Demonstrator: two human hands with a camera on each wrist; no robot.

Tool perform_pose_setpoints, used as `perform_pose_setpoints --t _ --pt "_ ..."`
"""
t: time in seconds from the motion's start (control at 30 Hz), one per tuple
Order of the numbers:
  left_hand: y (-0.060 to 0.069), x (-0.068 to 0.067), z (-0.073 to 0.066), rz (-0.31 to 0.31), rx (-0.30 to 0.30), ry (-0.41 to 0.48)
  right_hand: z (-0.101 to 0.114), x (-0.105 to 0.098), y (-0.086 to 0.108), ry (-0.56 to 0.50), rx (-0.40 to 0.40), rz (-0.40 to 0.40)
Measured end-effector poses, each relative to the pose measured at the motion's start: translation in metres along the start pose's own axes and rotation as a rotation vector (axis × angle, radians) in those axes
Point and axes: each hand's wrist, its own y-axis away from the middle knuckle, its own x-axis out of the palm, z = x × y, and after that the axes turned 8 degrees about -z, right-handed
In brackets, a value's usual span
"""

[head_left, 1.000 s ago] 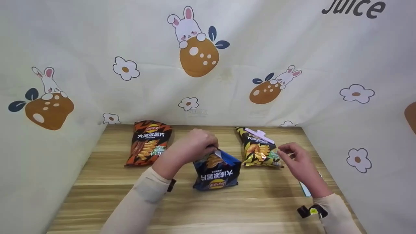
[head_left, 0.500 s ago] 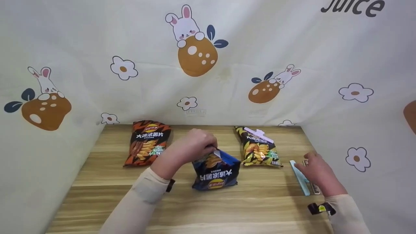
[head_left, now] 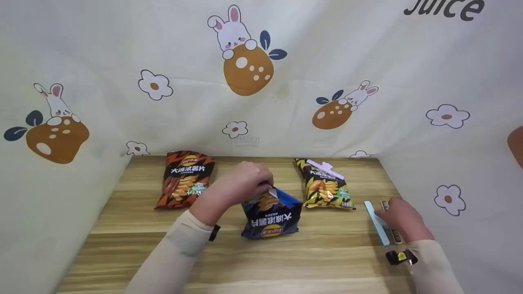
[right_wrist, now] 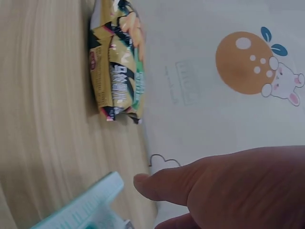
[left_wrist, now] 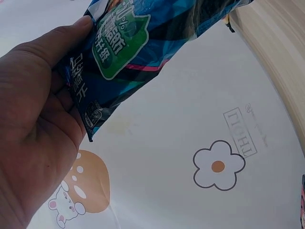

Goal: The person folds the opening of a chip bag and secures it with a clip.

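Note:
In the head view my left hand [head_left: 247, 179] pinches the upper edge of a dark blue chip bag [head_left: 271, 220], whose top gapes at the right. The left wrist view shows the thumb on one face of this chip bag [left_wrist: 119, 57] and fingers behind it. At the table's right side my right hand [head_left: 406, 218] is over a light blue bag clip [head_left: 376, 222] and a narrow dark-patterned clip [head_left: 397, 237]. In the right wrist view its thumb [right_wrist: 164, 186] extends beside the light blue clip [right_wrist: 88, 205], visibly apart from it; the other fingers are mostly hidden.
A red-and-black chip bag [head_left: 186, 179] lies at the back left. A yellow-and-black chip bag [head_left: 327, 188] with a lilac bag clip [head_left: 325, 169] across its top lies back right. Patterned cloth walls [head_left: 196, 118] edge the wooden table [head_left: 229, 265].
My right hand has moved from beside the yellow-and-black bag rightward and down to the two clips. My left hand and the dark blue chip bag hold nearly still.

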Motion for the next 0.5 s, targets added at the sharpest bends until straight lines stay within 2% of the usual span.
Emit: perform_pose_setpoints --t 0.23,0.5 --pt "0.0 0.0 0.0 0.011 -0.014 -0.003 0.003 0.016 0.003 0.039 0.055 -0.03" --pt "-0.001 0.001 0.001 0.022 -0.024 0.002 0.006 0.026 0.007 0.076 0.056 -0.094"
